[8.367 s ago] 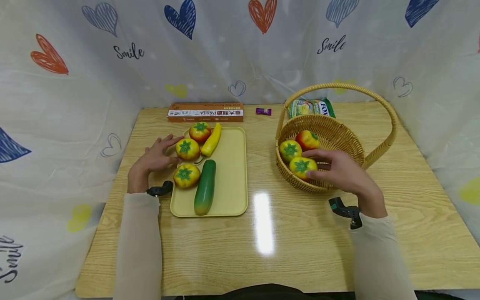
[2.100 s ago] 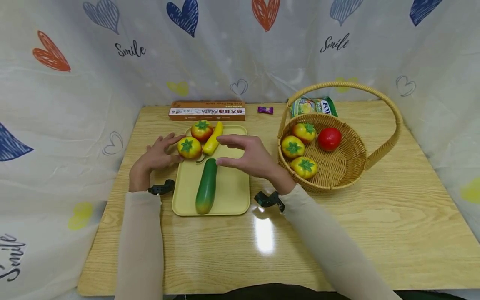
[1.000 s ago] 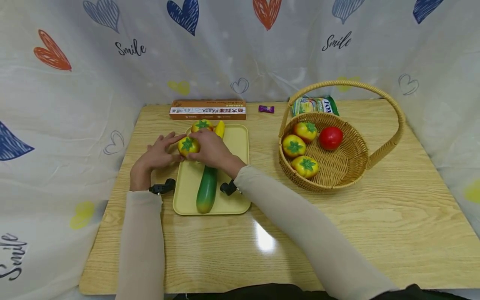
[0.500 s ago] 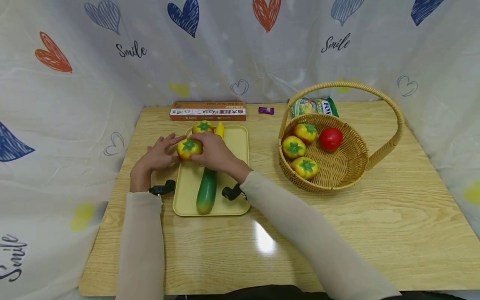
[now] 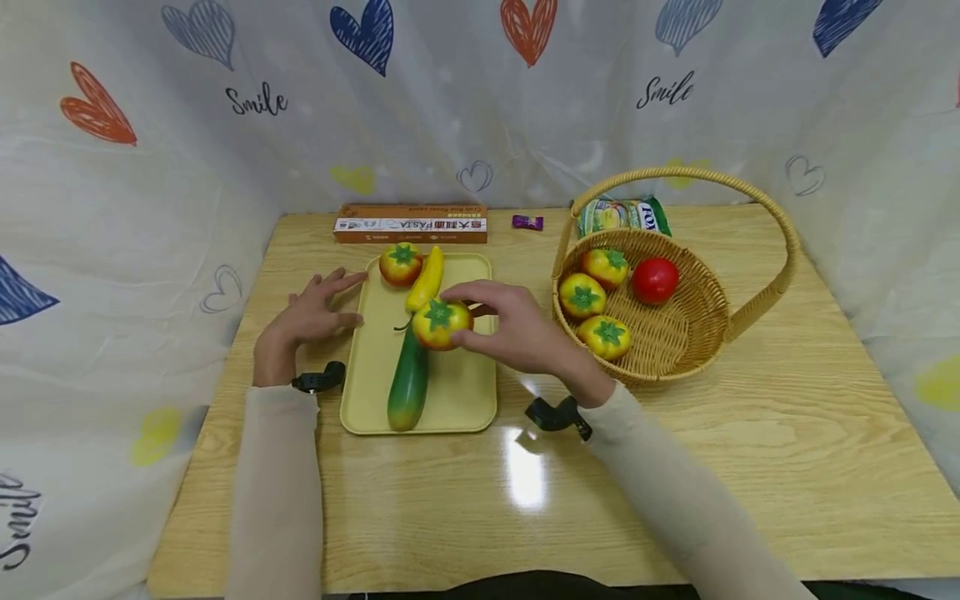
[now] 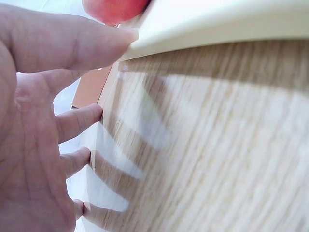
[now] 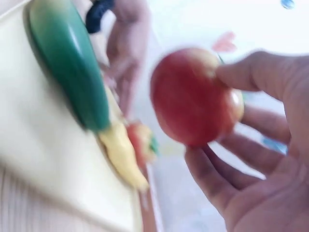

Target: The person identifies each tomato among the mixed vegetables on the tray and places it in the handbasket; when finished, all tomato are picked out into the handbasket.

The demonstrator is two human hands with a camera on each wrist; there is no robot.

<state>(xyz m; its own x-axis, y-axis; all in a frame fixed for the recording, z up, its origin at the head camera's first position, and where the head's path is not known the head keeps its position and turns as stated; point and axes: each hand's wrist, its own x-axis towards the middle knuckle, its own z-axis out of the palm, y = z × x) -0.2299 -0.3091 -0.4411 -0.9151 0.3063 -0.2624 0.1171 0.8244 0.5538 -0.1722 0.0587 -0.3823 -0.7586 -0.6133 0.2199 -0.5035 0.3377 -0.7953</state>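
Note:
My right hand (image 5: 517, 329) pinches a red-and-yellow tomato (image 5: 442, 323) with a green star-shaped leafy top between thumb and fingers, held over the tray. In the right wrist view the red underside of that tomato (image 7: 188, 99) shows. My left hand (image 5: 313, 312) is spread beside the left rim of the yellow tray (image 5: 465, 400), thumb at its edge and other fingertips on the table. On the tray are a green cucumber (image 5: 407, 387), a yellow chili pepper (image 5: 426, 282) and another tomato (image 5: 401, 264). The held tomato partly hides the cucumber's upper end.
To the right stands a wicker basket (image 5: 675, 367) with a tall arched handle, holding several similar tomatoes and a plain red one (image 5: 655, 280). A pasta box (image 5: 411, 224), a small purple packet (image 5: 527, 222) and a green snack bag (image 5: 624, 216) lie along the back.
My right hand has taken the tomato from beside my left hand and carried it to the right. Earlier, another tomato left the tray's left side, and a red one now shows in the basket.

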